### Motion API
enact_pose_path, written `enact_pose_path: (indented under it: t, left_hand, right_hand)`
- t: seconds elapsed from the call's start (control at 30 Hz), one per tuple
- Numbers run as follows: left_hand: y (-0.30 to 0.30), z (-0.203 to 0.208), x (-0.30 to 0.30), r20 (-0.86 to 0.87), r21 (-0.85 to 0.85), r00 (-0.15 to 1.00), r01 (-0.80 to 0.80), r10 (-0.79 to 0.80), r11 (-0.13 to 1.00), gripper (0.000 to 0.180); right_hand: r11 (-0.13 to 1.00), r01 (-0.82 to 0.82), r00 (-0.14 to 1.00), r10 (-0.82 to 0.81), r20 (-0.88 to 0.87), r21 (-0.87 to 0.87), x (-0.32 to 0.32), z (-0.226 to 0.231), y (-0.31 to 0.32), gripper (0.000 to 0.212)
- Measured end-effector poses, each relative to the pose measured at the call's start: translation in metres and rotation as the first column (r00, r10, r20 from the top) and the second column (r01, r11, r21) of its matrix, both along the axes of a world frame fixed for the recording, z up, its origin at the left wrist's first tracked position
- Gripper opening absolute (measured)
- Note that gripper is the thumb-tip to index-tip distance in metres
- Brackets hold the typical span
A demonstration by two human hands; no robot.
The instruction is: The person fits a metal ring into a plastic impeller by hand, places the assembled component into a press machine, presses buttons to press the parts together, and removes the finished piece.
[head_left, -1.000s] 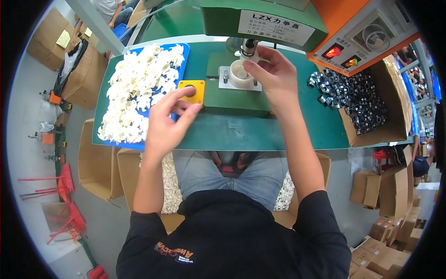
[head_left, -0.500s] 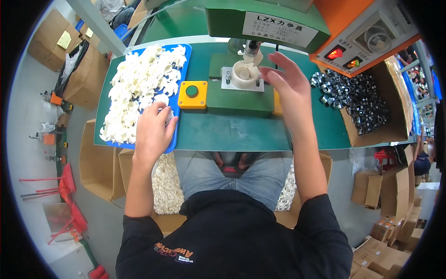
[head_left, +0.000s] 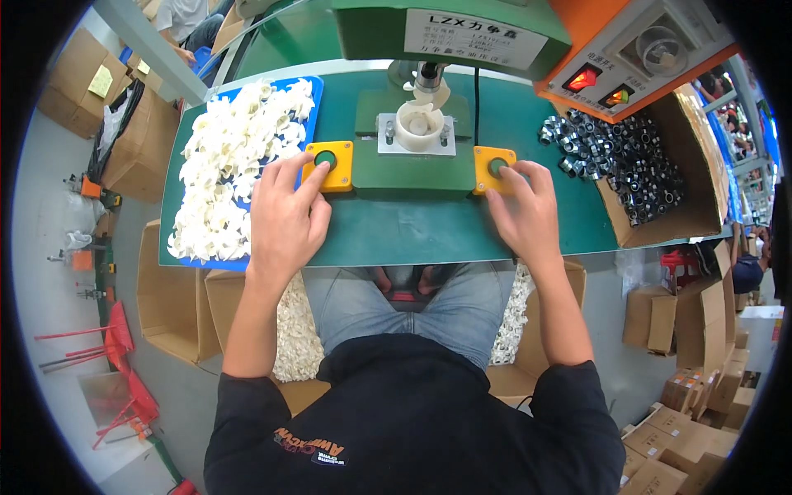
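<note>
My left hand [head_left: 286, 221] reaches over the edge of the blue tray [head_left: 312, 115], its fingertips at the green push button of the left yellow button box [head_left: 340, 175]. My right hand [head_left: 528, 213] rests its fingers at the green button of the right yellow button box [head_left: 485, 181]. Both hands hold nothing and their fingers are apart. Between the boxes stands a green press [head_left: 379, 177]. A round white plastic part [head_left: 408, 142] sits on its metal plate, under the metal ram [head_left: 428, 77]. Another white piece is at the ram's tip. Many white plastic pieces [head_left: 239, 140] fill the tray.
At the right, a cardboard box [head_left: 701, 165] lies on its side with shiny metal rings [head_left: 652, 177] spilling onto the green table [head_left: 396, 235]. An orange control box [head_left: 615, 62] with lit switches overhangs the back right. Open cartons of white pieces [head_left: 297, 334] stand below the table edge.
My left hand has moved from the white pieces in the tray to the left button. My right hand has come down from beside the white part to the right button.
</note>
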State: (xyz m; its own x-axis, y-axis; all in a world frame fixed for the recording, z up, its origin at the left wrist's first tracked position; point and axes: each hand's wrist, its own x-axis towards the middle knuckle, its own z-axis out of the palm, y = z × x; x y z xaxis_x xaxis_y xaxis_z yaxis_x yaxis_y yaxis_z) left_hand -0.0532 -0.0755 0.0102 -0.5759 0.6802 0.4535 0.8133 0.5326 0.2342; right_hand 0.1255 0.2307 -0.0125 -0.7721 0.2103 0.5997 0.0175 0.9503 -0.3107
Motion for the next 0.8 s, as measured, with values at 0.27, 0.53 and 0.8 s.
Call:
enact_pose_path:
  t: [0.27,0.53,0.8]
  left_hand:
    - [0.003,0.006,-0.002,-0.060,0.005,0.998,-0.030,0.030,1.000,0.037]
    - [-0.003,0.003,-0.005,0.023,0.030,0.999,-0.049,0.048,0.998,0.034]
    - [-0.056,-0.016,-0.022,0.024,-0.175,0.977,-0.205,0.213,0.963,0.036]
  right_hand:
    - [1.000,-0.007,1.000,0.008,0.021,-0.020,-0.003,0.008,-0.002,0.033]
    - [1.000,0.023,0.999,-0.024,0.047,0.018,-0.004,0.011,-0.002,0.037]
    - [0.992,0.009,1.000,-0.006,0.028,-0.125,-0.015,0.015,-0.007,0.043]
